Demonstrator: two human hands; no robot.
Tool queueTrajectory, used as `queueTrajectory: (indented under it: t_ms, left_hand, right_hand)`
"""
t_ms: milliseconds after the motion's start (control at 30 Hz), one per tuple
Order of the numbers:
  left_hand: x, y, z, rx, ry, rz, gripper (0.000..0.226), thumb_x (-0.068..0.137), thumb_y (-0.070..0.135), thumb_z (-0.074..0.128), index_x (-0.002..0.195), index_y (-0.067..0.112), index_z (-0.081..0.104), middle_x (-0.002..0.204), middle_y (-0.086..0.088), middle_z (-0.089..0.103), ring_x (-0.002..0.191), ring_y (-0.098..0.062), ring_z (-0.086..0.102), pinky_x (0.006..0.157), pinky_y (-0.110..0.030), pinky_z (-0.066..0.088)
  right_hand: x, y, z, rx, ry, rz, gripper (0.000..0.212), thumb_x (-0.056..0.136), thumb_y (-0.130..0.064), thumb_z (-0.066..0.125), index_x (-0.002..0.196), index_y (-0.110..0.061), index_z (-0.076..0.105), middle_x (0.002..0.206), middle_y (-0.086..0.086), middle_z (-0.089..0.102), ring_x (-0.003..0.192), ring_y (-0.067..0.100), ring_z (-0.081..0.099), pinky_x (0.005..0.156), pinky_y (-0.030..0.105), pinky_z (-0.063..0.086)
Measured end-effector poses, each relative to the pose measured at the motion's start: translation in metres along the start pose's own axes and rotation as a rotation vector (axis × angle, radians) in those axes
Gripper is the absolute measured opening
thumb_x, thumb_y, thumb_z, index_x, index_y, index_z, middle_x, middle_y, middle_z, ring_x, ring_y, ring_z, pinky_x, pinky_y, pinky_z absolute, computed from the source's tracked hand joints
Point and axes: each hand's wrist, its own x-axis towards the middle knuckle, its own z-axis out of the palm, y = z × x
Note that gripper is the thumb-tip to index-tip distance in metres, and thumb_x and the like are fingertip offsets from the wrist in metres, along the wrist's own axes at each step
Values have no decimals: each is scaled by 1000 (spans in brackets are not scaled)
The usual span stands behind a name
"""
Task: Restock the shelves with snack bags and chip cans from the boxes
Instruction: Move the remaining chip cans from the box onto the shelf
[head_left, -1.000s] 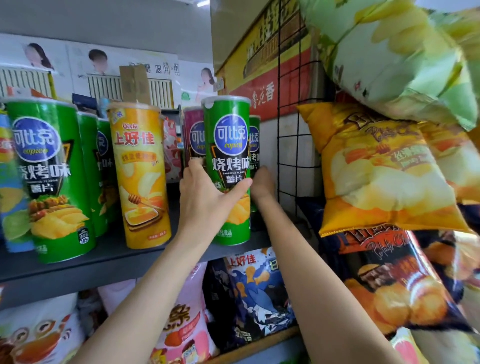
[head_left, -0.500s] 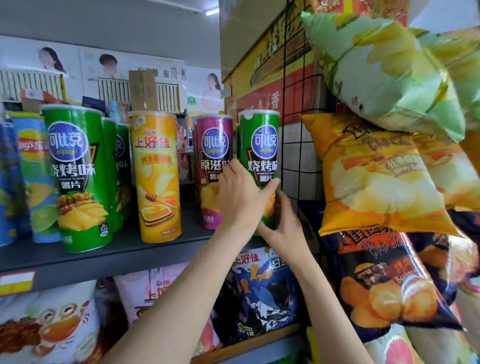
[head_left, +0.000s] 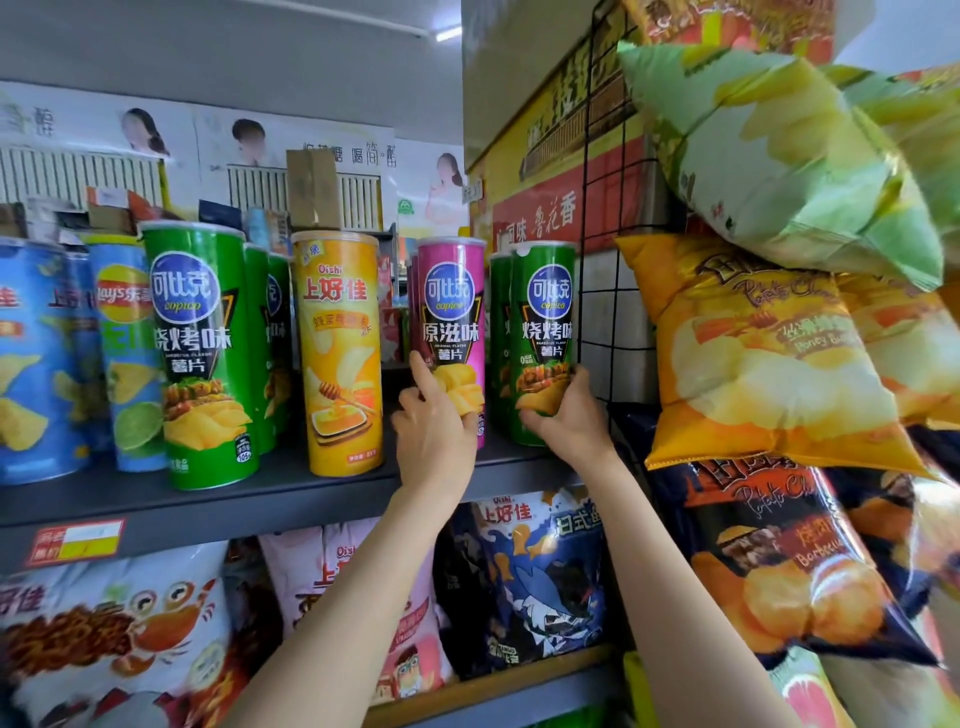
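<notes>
Both hands on chip cans at the shelf's right end: left hand (head_left: 434, 431) curled round the pink can (head_left: 451, 312), right hand (head_left: 566, 415) gripping the green can (head_left: 544, 332).
Step looks like squaring up cans on the grey shelf (head_left: 291, 499); next, likely nudge them flush, labels forward. Both cans read "copico"; yellow can (head_left: 340, 353) reads "Oishi".

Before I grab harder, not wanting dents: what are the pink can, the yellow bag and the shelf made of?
Pink can: seemingly a rigid tube with a glossy printed wrap and pale lid; sheen streaks down its side.
Yellow bag: thin shiny film, puffed and creased, with a crimped seam.
Shelf: looks like matte grey painted metal; flat, dull edge.
</notes>
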Motion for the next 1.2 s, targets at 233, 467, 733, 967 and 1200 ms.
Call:
queueTrajectory:
  t_ms: [233,467,733,967,1200]
  left_hand:
    - [-2,5,4,31,-40,19,82,93,26,55,149,10,-3,140,-20,32,124,-39,38,98,-40,37]
    - [-24,-19,-32,-35,483,444,52,77,8,56,128,8,42,122,-15,50,110,-32,48,92,-44,41]
    - [-5,-100,-108,-7,566,158,55,74,6,61,127,0,44,128,-23,43,117,-40,41,97,-43,29]
    - [4,-130,-129,-38,386,104,69,78,11,66,137,-2,32,136,-26,35,125,-41,31,103,-43,23]
    - [-7,-119,-131,-171,391,374,56,78,-4,58,132,-2,39,130,-22,43,122,-34,41,104,-33,29]
  right_hand:
    - [-3,0,5,-49,79,-7,82,76,-14,74,140,-3,25,134,17,41,126,30,41,98,30,35]
    - [-51,-51,38,2,394,-468,53,77,-12,70,123,2,46,120,16,47,112,28,46,94,23,33]
    - [-73,-114,118,142,-9,-299,92,75,-25,77,144,-4,20,133,16,39,125,30,40,99,29,32]
    - [-77,-116,126,54,33,-158,87,79,-22,72,145,-4,18,140,16,38,128,31,40,102,36,34]
    - [-75,-122,120,16,0,-113,90,75,-24,77,143,-6,21,137,15,42,126,29,43,105,42,37]
